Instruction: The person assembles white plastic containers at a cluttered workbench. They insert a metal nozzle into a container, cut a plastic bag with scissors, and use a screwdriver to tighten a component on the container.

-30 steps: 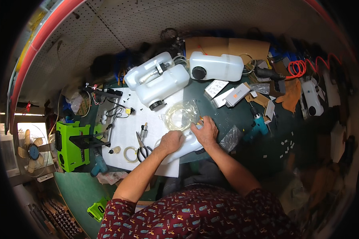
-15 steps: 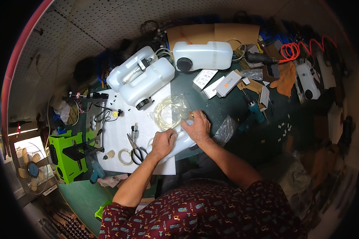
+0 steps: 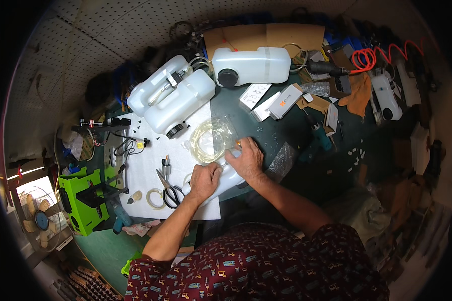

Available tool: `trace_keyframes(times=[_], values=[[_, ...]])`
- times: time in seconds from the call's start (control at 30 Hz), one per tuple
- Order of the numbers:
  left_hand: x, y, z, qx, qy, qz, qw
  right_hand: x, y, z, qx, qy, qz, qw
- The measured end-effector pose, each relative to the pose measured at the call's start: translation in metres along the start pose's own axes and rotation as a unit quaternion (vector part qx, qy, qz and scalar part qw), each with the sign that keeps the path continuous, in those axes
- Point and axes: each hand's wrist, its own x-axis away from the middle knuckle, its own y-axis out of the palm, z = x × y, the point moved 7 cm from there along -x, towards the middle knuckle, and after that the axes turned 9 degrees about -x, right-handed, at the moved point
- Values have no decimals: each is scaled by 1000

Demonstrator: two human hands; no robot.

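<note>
A white plastic tank (image 3: 228,179) lies at the front of the bench, partly hidden under both hands. My left hand (image 3: 205,181) is closed on its upper side, fingers curled and thumb toward the right hand. Round its far right end wraps my right hand (image 3: 246,158), also closed, with a small orange bit (image 3: 238,143) showing at the fingertips. Just beyond the hands is a coil of clear tubing (image 3: 208,139) in a thin clear bag. Scissors (image 3: 169,191) with black handles lie left of the tank, by a small metal fitting (image 3: 166,166) and a tubing ring (image 3: 156,198).
More white tanks (image 3: 182,103) stand farther back, one (image 3: 256,66) by upright cardboard. White boxes (image 3: 282,102), a teal power drill (image 3: 320,135), bubble wrap (image 3: 283,161) and an orange glove (image 3: 357,96) lie to the right. A green case (image 3: 83,200) and a fan (image 3: 41,220) are at left.
The view has shifted slightly. Both hands keep nearly the same hold on the tank, and nothing else has visibly moved.
</note>
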Motion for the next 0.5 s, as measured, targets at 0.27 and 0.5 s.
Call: trace_keyframes(times=[0.27,0.5], values=[[-10,3,3,67,-16,-23,997,-2,2,3,-9,-3,-2,1000],[-5,5,-7,-68,17,-131,989,-1,-1,3,-21,13,4,1000]])
